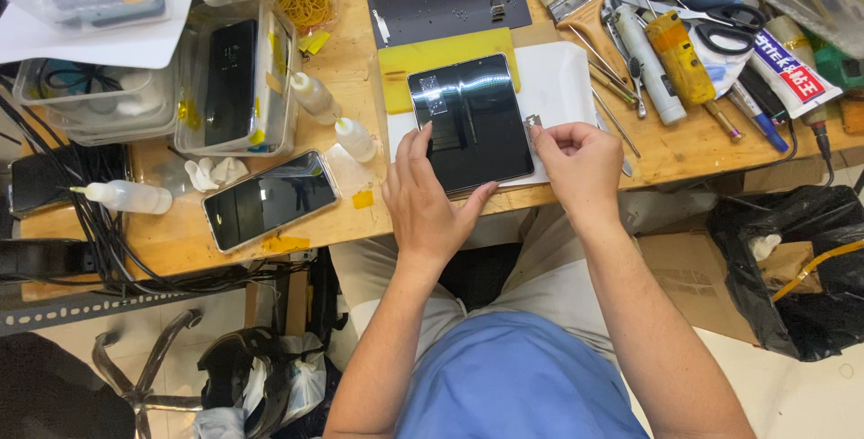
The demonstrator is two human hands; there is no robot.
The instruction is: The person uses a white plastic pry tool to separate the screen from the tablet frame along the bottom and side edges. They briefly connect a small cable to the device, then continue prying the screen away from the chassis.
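A black square-ish glossy device [472, 119] lies flat on a white sheet [562, 79] near the front edge of the wooden workbench [180, 232]. My left hand [427, 200] rests at its near left corner, fingers on its left edge and thumb under the near edge. My right hand [580, 164] is just right of the device, thumb and forefinger pinching a tiny silvery part [532, 122] beside its right edge.
A phone [268, 199] lies left of my hands, with small squeeze bottles [355, 139] and plastic boxes [236, 83] behind. A yellow pad [445, 52] and dark mat [450, 0] lie beyond the device. Tools, scissors [724, 29] and brush crowd the right. A black bin bag [792, 259] hangs below.
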